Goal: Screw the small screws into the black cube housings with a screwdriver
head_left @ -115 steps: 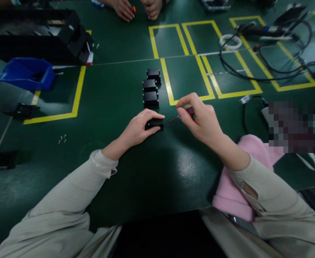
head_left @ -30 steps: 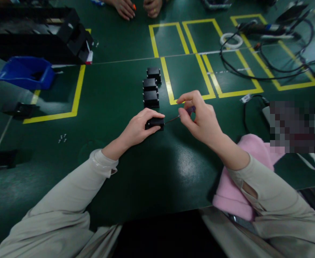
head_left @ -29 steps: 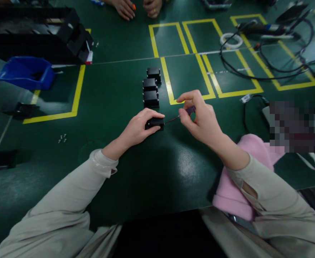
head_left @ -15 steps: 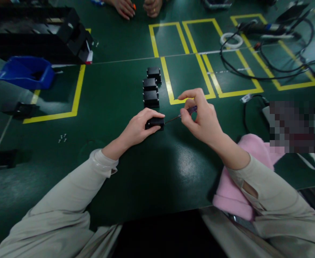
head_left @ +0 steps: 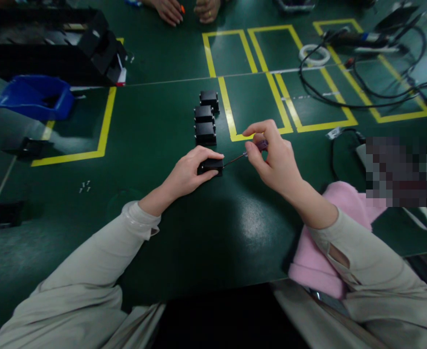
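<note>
My left hand (head_left: 189, 172) grips a small black box (head_left: 212, 165) on the green table, thumb along its near side and fingers along the far side. In my right hand (head_left: 273, 157) is a screwdriver (head_left: 260, 146) with a purplish handle, pinched between thumb and fingers. Its thin shaft slants down to the left, and the tip meets the right end of the box at a screw. Just beyond the left hand stand three similar black boxes (head_left: 205, 132) in a row, with screw heads showing at their ends.
Several loose screws (head_left: 85, 186) lie at left. A blue bin (head_left: 37, 99) and black racks (head_left: 90, 46) stand at far left. Pink cloth (head_left: 326, 242) lies beneath my right forearm. Black cables (head_left: 348, 103) and a white tape ring (head_left: 314, 55) are at right. Another person's hands (head_left: 170, 12) rest across the table.
The fingers of my right hand have shifted slightly on the screwdriver handle, the thumb now higher against it. My left hand and the box stay in place.
</note>
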Demonstrator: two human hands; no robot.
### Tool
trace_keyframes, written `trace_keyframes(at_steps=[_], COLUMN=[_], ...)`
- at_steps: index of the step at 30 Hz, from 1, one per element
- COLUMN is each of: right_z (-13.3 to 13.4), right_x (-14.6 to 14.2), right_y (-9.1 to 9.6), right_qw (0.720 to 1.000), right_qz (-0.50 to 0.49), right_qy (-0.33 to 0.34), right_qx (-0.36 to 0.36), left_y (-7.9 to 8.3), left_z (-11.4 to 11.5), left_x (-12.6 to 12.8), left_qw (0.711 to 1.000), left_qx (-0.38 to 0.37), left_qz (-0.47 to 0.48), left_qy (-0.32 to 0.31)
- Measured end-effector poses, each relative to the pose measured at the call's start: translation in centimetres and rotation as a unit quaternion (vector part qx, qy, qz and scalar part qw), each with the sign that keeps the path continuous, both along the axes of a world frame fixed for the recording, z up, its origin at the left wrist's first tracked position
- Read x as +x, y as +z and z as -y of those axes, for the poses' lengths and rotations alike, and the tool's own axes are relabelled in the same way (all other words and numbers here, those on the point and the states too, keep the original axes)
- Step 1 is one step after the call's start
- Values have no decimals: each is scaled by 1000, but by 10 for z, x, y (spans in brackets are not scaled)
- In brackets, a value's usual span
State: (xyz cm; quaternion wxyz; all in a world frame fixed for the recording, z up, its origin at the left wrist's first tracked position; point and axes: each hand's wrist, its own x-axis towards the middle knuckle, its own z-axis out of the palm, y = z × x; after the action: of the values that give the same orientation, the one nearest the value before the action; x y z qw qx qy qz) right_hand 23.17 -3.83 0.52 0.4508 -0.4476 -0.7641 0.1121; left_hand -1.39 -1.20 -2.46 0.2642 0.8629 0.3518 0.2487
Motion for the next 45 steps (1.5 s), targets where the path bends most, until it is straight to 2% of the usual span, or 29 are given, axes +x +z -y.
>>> trace_keyframes(at_steps=[12, 18, 35, 39, 45], right_z=[-5, -12, -27, -29, -27], right_x=[1, 4, 9, 10, 11], right_y=[2, -5, -20, -22, -18], right_qw=[995, 987, 952, 945, 950], right_qz=[-74, -111, -207, -230, -210], right_qy=[21, 14, 50, 63, 68], right_qx=[-71, -112, -220, -225, -218], left_y=[1, 1, 2, 3, 5], left_z=[1, 1, 0, 1, 2], left_x=[1, 0, -2, -1, 0], left_qw=[1000, 999, 996, 995, 994], left_qx=[13, 25, 47, 44, 42], left_qz=[-8, -19, -63, -75, -85], left_qy=[2, 8, 45, 47, 54])
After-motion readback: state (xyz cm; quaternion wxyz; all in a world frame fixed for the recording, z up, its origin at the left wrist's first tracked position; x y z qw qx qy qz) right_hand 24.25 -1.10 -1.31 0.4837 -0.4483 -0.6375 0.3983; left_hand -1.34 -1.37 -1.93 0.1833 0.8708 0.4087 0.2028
